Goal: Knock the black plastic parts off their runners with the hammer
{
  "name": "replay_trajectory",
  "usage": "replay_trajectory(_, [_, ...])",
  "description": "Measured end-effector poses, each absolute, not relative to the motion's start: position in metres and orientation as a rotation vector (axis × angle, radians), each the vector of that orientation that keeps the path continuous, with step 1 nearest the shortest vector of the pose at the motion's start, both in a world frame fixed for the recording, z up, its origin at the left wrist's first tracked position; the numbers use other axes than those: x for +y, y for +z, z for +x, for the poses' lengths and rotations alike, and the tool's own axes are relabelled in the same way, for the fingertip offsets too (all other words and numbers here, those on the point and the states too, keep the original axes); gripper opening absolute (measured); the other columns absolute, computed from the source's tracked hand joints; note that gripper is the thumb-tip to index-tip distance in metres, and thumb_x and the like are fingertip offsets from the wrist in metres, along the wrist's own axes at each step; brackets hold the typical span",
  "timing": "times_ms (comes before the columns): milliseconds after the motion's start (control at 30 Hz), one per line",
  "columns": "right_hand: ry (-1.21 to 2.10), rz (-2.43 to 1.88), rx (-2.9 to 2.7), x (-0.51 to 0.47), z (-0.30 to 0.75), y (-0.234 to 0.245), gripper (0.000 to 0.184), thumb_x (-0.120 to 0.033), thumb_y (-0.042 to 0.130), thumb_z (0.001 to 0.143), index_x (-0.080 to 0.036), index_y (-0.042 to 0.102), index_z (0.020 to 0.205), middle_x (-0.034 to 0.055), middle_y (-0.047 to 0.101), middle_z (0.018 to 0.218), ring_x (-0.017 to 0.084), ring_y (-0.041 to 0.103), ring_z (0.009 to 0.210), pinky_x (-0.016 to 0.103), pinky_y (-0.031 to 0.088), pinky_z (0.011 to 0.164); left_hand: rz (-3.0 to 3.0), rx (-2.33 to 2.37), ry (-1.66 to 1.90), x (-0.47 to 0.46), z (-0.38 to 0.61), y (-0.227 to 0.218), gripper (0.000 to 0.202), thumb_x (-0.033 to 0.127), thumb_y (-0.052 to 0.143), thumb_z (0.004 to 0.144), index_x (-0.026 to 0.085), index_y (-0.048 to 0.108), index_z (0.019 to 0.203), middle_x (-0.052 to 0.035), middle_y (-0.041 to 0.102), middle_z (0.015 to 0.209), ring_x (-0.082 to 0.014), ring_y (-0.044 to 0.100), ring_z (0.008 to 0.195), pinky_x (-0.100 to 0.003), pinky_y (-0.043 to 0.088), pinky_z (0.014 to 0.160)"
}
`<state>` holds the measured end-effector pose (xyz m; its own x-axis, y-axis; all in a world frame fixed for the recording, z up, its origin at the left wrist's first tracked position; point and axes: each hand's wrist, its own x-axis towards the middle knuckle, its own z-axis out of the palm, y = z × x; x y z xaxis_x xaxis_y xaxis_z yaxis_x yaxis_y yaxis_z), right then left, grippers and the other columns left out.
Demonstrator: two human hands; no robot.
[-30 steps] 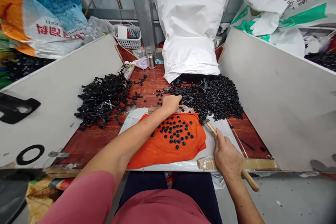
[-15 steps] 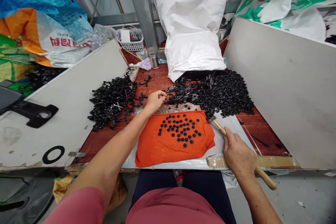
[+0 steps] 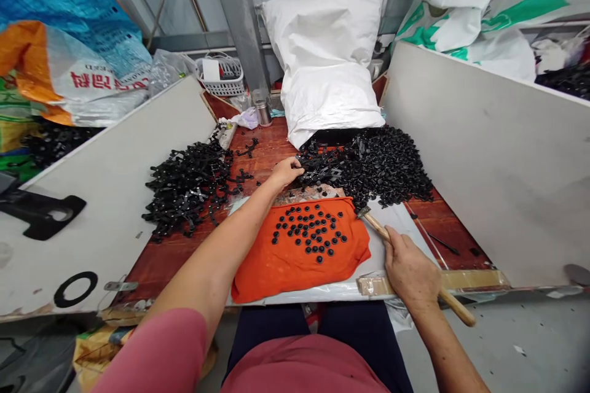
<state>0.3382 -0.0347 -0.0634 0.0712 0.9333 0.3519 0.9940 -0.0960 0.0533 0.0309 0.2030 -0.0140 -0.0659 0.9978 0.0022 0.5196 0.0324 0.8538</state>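
Observation:
My right hand is wrapped round the wooden handle of a hammer. The hammer's metal head lies at the right upper corner of an orange cloth. Several round black buttons are scattered over the cloth. Beyond it, my left hand reaches to the near left edge of a heap of flat black strips, fingers curled together. Whatever is between those fingertips is hidden. A larger pile of small black pieces adjoins the strips on the right.
A heap of branched black parts lies at the left. Grey-white panels flank the reddish table. A white sack stands at the back, with a metal cup and a white basket left of it.
My left hand has moved slightly further into the edge of the strips, fingers curled. The whole view has shifted a little; my right hand keeps its hold on the hammer.

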Motion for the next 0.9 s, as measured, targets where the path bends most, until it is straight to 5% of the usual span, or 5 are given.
replay_trajectory(167, [-0.433, -2.118, -1.960, -0.036, 0.338, -0.061, 0.032, -0.030, 0.053, 0.105, -0.023, 0.066, 0.133, 0.0023, 0.069, 0.091, 0.014, 0.051, 0.062, 0.033, 0.020, 0.056, 1.367, 1.548, 1.110, 0.186, 0.008, -0.004, 0.019, 0.013, 0.064, 0.071, 0.020, 0.056, 0.086, 0.0063, 0.055, 0.063, -0.0107, 0.057, 0.059, -0.022, 0.047, 0.063])
replay_trajectory(467, [-0.430, -2.097, -1.946, -0.036, 0.339, -0.062, 0.030, -0.031, 0.056, 0.103, -0.024, 0.068, 0.129, 0.0022, 0.068, 0.089, 0.014, 0.047, 0.061, 0.031, 0.017, 0.056, 0.973, 1.179, 1.127, 0.079, -0.071, 0.022, 0.062, 0.016, 0.077, 0.064, 0.021, 0.064, 0.124, 0.0053, 0.060, 0.078, -0.0096, 0.061, 0.066, -0.025, 0.053, 0.069])
replay_trajectory(667, [-0.467, -2.106, -1.945, -0.035, 0.340, -0.065, 0.031, -0.035, 0.053, 0.104, -0.024, 0.067, 0.130, 0.0027, 0.069, 0.090, 0.015, 0.043, 0.060, 0.031, 0.013, 0.054, 0.982, 1.329, 0.942, -0.012, -0.104, 0.015, 0.040, 0.041, 0.078, 0.076, 0.017, 0.079, 0.109, -0.0072, 0.071, 0.100, -0.0180, 0.061, 0.088, -0.027, 0.048, 0.075])
replay_trajectory(900, [-0.479, -2.128, -1.937, -0.034, 0.336, -0.060, 0.034, -0.037, 0.048, 0.105, -0.022, 0.067, 0.129, 0.0049, 0.070, 0.093, 0.015, 0.042, 0.061, 0.031, 0.012, 0.054, 1.794, 1.679, 0.506, -0.030, -0.079, -0.008, 0.029, 0.042, 0.065, 0.087, 0.019, 0.073, 0.072, -0.0061, 0.070, 0.084, -0.0226, 0.060, 0.085, -0.038, 0.041, 0.086])
